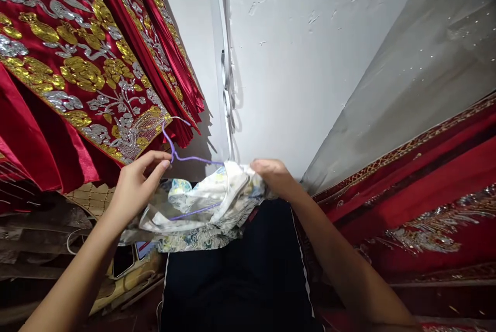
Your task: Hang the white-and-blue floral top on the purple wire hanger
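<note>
A purple wire hanger [194, 158] is pinched near the base of its hook by my left hand [141, 179], thumb and finger together. One shoulder of the hanger runs right into a floral garment [201, 241], white with yellow, blue and green print; its lower bar shows through the garment's opening. My right hand [273, 174] grips the garment's upper right edge, fingers curled over the cloth. The garment hangs between both hands, above my dark-clothed lap [236, 280]. Fabric hides the hanger's right end.
Red garments with gold and silver embroidery [89, 63] hang at the left. To the right are sheer white sparkly fabric [387, 84] and red beaded cloth [418, 213]. A white wall [287, 63] with a cable [226, 79] stands ahead. A phone [124, 259] lies lower left.
</note>
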Action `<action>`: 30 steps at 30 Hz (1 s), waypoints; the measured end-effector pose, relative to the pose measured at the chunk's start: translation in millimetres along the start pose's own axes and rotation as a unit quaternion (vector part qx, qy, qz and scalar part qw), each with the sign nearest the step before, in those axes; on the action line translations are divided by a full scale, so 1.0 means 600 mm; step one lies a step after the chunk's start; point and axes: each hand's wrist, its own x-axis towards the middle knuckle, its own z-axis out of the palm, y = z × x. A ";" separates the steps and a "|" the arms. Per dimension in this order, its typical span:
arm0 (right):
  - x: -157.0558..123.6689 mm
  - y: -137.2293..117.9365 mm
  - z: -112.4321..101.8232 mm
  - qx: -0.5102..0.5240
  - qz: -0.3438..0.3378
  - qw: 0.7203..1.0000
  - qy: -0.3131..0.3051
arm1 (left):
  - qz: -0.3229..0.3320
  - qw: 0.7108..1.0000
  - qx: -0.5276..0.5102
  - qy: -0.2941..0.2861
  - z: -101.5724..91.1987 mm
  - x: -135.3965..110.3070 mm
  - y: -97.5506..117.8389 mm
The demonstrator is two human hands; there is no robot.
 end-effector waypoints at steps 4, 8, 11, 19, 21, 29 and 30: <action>0.060 -0.039 -0.031 0.053 -0.019 0.986 0.156 | 0.090 0.974 0.057 0.199 0.044 0.006 0.008; 0.100 -0.043 -0.073 0.038 -0.059 0.962 0.264 | 0.095 0.994 0.017 0.049 0.099 0.005 0.028; 0.087 -0.023 -0.088 0.060 -0.065 0.952 0.294 | 0.049 0.993 0.000 -0.111 0.151 0.013 0.028; 0.015 0.055 -0.090 0.099 -0.014 0.945 0.313 | 0.021 0.979 -0.027 -0.201 0.258 -0.006 -0.001; 0.013 0.070 -0.088 0.075 -0.021 0.941 0.331 | 0.031 0.972 -0.063 -0.224 0.280 -0.029 0.000; -0.041 0.136 0.017 -0.087 -0.076 0.744 0.658 | -0.089 0.953 -0.253 -0.138 0.362 -0.115 0.003; -0.055 0.148 0.040 -0.078 -0.067 0.765 0.636 | -0.107 0.947 -0.278 -0.123 0.365 -0.120 0.005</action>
